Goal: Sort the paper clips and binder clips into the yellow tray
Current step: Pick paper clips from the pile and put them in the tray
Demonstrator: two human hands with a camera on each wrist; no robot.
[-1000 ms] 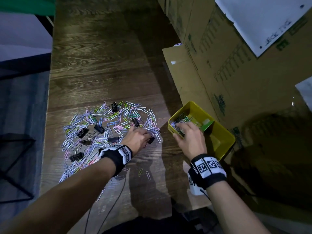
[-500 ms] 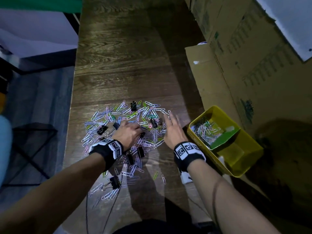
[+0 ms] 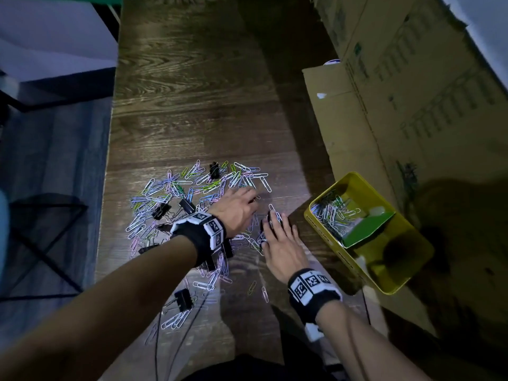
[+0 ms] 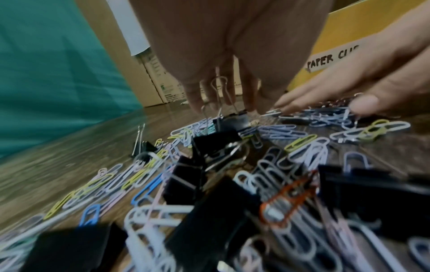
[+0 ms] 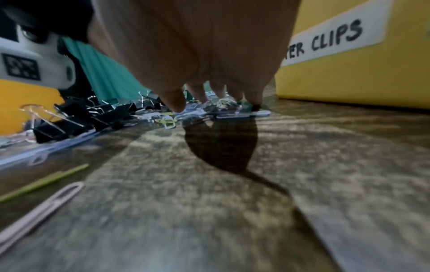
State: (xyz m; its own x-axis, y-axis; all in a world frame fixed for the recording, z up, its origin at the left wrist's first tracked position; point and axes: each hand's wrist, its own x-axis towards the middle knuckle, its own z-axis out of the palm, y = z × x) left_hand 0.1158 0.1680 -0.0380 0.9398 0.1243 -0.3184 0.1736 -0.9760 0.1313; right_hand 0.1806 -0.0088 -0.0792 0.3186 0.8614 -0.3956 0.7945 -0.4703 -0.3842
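Observation:
A spread of coloured paper clips (image 3: 176,188) with black binder clips (image 3: 187,206) mixed in lies on the dark wooden table. My left hand (image 3: 248,198) reaches right across the heap, its straight fingers (image 4: 195,95) touching the clips. Just to its right, my right hand (image 3: 270,225) lies flat with spread fingers (image 5: 174,103) pressing on clips at the heap's right edge. Neither hand holds anything. The yellow tray (image 3: 324,193) stands to the right; its near compartment holds several paper clips (image 3: 332,215) beside a green divider (image 3: 365,229). Its wall bears a "PAPER CLIPS" label (image 5: 337,38).
Cardboard boxes (image 3: 412,92) line the table's right side behind the tray. One binder clip (image 3: 183,299) and a few stray paper clips (image 3: 176,320) lie nearer me. A cable (image 3: 158,339) runs off the front edge. The table's left edge (image 3: 108,160) drops to the floor.
My right hand left the yellow tray and came back to the heap, now flat on the clips. My left hand slid right across the pile with its fingers stretched out.

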